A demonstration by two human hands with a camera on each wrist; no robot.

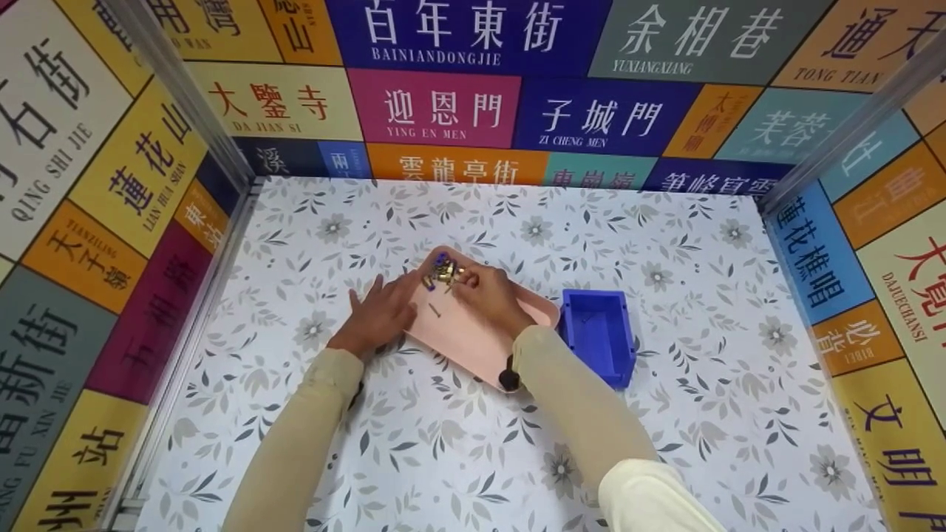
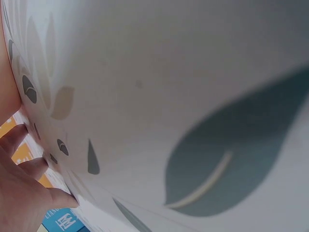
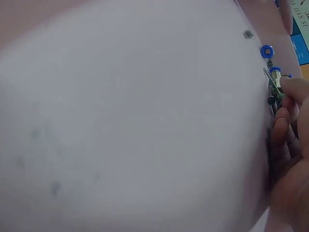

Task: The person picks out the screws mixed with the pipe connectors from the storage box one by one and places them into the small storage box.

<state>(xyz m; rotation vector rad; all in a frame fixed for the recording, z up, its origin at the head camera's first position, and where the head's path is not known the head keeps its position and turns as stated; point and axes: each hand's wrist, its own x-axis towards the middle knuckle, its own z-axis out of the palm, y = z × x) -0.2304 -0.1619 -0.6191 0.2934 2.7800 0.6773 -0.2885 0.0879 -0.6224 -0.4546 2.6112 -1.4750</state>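
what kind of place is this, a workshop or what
Probably a staged recording booth, not a real workshop: a table covered in leaf-print sheet, boxed in by walls of colourful place-name signs on metal posts. On it are a pink tray of small hardware and a blue bin.

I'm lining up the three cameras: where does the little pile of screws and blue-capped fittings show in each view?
Head: the pile of screws and fittings lies at the far end of the pink tray, between both hands.
Left wrist: not in view; only the flowered tabletop and the left hand.
Right wrist: at the right edge, by the right hand's fingertips.
Shared landmark: the pink tray, in the head and right wrist views.
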